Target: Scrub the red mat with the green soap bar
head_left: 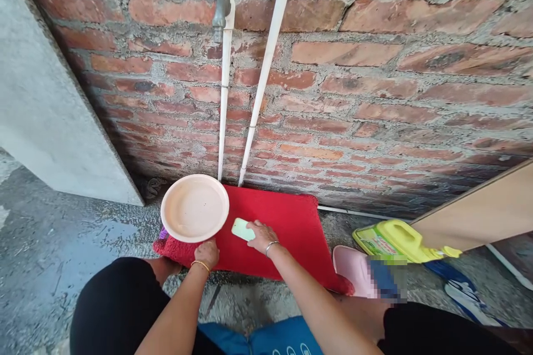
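A red mat (275, 227) lies spread out low against the brick wall, its fluffy underside showing at the folded left end. My right hand (263, 234) is closed around the near end of a pale green, flat, rounded block (241, 228), held down on the mat; I cannot tell whether it is soap or a brush. My left hand (207, 253) is curled closed at the mat's near edge, just below the basin, and its fingertips are hidden. A pale pink basin (195, 209) rests on the mat's left part.
A metal tap (222, 5) and white pipes (266, 61) run down the brick wall (375, 89). At right lie a yellow jug (389, 238), a pink slipper or scoop-like object (353, 269) and a blue-and-white sandal (462, 291). A grey slab (58, 100) leans at left above wet concrete floor (95, 227).
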Demonstrator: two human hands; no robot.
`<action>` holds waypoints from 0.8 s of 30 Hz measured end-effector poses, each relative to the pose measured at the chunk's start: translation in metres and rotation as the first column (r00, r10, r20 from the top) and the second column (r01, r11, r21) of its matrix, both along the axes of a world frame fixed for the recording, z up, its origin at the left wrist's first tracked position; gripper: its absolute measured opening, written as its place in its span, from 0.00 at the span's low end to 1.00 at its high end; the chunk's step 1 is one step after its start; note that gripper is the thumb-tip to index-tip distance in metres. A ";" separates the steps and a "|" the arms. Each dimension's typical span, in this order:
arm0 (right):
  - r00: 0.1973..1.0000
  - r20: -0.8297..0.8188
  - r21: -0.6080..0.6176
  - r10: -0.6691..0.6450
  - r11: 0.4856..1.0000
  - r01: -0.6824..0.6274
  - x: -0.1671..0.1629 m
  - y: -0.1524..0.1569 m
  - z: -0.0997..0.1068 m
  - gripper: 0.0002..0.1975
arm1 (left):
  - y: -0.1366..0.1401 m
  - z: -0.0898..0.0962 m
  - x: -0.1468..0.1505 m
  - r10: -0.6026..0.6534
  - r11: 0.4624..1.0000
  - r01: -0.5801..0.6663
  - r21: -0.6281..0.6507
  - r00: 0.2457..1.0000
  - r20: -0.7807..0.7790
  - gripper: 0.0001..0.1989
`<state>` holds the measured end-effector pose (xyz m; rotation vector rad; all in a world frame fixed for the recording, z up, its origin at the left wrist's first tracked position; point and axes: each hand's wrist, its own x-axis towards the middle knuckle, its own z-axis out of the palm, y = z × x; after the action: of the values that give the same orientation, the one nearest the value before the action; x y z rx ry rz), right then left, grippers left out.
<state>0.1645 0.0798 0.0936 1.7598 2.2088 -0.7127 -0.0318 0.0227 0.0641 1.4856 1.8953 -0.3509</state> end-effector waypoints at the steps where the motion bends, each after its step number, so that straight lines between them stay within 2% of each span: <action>1: 0.998 0.024 -0.004 -0.051 0.999 0.052 0.016 0.000 0.001 0.28 | 0.000 0.000 0.000 -0.002 1.000 0.002 0.005 1.000 -0.003 0.19; 3: 0.981 0.066 -0.014 -0.183 0.983 0.184 0.049 -0.003 0.004 0.28 | -0.001 -0.001 0.000 -0.007 1.000 0.007 0.011 1.000 -0.011 0.19; 6: 0.919 0.107 -0.020 -0.379 0.923 0.383 0.096 -0.013 0.008 0.27 | -0.002 0.000 0.002 -0.026 0.999 0.027 0.022 1.000 -0.017 0.19; 9: 0.865 0.130 -0.021 -0.485 0.871 0.492 0.127 -0.029 0.018 0.25 | -0.003 0.004 0.008 -0.069 0.997 0.069 0.037 0.998 -0.006 0.18; 13: 0.860 0.032 0.015 -0.509 0.861 0.508 0.132 -0.053 0.034 0.23 | -0.007 0.013 0.030 -0.160 0.981 0.156 0.112 0.986 0.035 0.18; 15: 0.877 -0.048 0.067 -0.479 0.874 0.481 0.117 -0.065 0.040 0.21 | -0.013 0.018 0.047 -0.148 0.983 0.127 0.136 0.977 0.153 0.15; 16: 0.887 -0.077 0.105 -0.455 0.881 0.461 0.106 -0.071 0.041 0.20 | -0.016 0.021 0.057 -0.101 0.992 0.075 0.105 0.956 0.274 0.14; 17: 0.899 -0.095 0.150 -0.427 0.887 0.437 0.094 -0.076 0.042 0.19 | -0.020 0.025 0.067 -0.020 0.999 0.006 0.033 0.903 0.429 0.16; 18: 0.914 -0.103 0.201 -0.393 0.891 0.407 0.081 -0.080 0.042 0.18 | -0.025 0.028 0.078 0.092 0.996 -0.062 -0.072 0.802 0.591 0.20; 19: 0.928 -0.104 0.250 -0.358 0.894 0.373 0.068 -0.085 0.041 0.16 | -0.029 0.031 0.087 0.216 0.976 -0.115 -0.186 0.651 0.728 0.25; 20: 0.942 -0.099 0.293 -0.320 0.896 0.335 0.056 -0.088 0.040 0.13 | -0.032 0.034 0.096 0.325 0.946 -0.150 -0.288 0.468 0.822 0.31; 21: 0.955 -0.091 0.326 -0.282 0.898 0.296 0.046 -0.092 0.039 0.12 | -0.034 0.036 0.103 0.405 0.913 -0.174 -0.368 0.285 0.869 0.35; 22: 0.966 -0.081 0.351 -0.246 0.900 0.259 0.038 -0.094 0.039 0.11 | -0.036 0.039 0.108 0.457 0.882 -0.197 -0.428 0.133 0.880 0.38; 23: 0.974 -0.071 0.367 -0.216 0.902 0.227 0.032 -0.097 0.038 0.10 | -0.036 0.041 0.111 0.493 0.852 -0.218 -0.476 0.023 0.870 0.40; 24: 0.980 -0.065 0.379 -0.190 0.903 0.201 0.028 -0.099 0.037 0.10 | -0.036 0.042 0.113 0.522 0.824 -0.231 -0.517 -0.043 0.852 0.42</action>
<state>0.1927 -0.0189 0.1311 2.1934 2.3345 -0.3517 0.0811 -0.0133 0.1063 0.5151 0.8728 0.6499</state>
